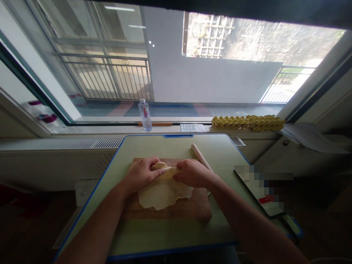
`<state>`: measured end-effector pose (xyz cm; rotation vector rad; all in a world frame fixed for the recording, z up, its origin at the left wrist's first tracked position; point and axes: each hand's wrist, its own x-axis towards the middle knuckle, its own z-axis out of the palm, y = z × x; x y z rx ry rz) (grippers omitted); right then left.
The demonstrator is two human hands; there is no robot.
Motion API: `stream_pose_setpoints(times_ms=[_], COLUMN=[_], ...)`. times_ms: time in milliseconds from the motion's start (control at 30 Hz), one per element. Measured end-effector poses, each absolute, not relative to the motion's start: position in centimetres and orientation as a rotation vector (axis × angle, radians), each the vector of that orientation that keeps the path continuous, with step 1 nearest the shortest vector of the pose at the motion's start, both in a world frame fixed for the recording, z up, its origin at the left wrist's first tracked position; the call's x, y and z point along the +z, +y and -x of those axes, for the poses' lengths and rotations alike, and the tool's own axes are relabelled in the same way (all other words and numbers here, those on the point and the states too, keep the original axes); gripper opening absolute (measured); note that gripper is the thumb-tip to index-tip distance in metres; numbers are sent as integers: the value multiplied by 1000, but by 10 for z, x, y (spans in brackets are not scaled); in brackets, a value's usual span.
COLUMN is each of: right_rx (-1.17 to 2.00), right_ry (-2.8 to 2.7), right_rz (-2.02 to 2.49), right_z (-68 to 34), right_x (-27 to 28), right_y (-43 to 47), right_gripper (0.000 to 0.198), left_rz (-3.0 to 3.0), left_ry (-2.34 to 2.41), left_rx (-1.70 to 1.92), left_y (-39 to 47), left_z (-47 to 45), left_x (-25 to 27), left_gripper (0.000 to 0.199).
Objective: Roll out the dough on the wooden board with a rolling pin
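Note:
A thin, flattened sheet of dough (165, 190) lies on a wooden cutting board (202, 209), its near edge uneven. My left hand (144, 170) is at the far left edge of the dough, thumb and fingers closing on a raised fold there. At the far right edge, my right hand (192, 172) pinches the dough between thumb and curled fingers. Just behind the right hand, a rolling pin (199, 156) rests slantwise, partly hidden by that hand.
A cleaver (255, 189) lies at the right side of the blue-edged table (154, 145). On the windowsill stand a clear bottle (145, 115) and yellow egg-carton-like trays (247, 123). Papers (308, 135) lie at the right, and a white radiator cover (82, 143) runs along the left.

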<state>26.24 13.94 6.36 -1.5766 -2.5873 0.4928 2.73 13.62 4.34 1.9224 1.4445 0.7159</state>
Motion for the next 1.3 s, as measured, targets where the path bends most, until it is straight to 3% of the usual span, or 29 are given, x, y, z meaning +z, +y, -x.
stream_pose_setpoints(times_ms=[200,533,867,1067,1300], right_rx=[458,585,607,556,617], right_ry=[-2503,-2590,-2589,-2697,-2664], right_rz=[1636,1610,1667,1617,1606], right_z=[-268,-277,-278,-283,-280], right_x=[66,70,75,75,77], right_y=[139,145,143,145,144], right_gripper=[33,20,30,21,26], left_rz=[-1922,-1913,-1928,-1921,-1943], left_ry=[1455,1478,1488,1485,1494], left_rx=[740,735,726,732,708], left_y=[137,137,137,138,139], left_z=[-27,-30,-28,-28,-27], left_x=[41,42,40,39,37], left_gripper=[31,28,29,31,35])
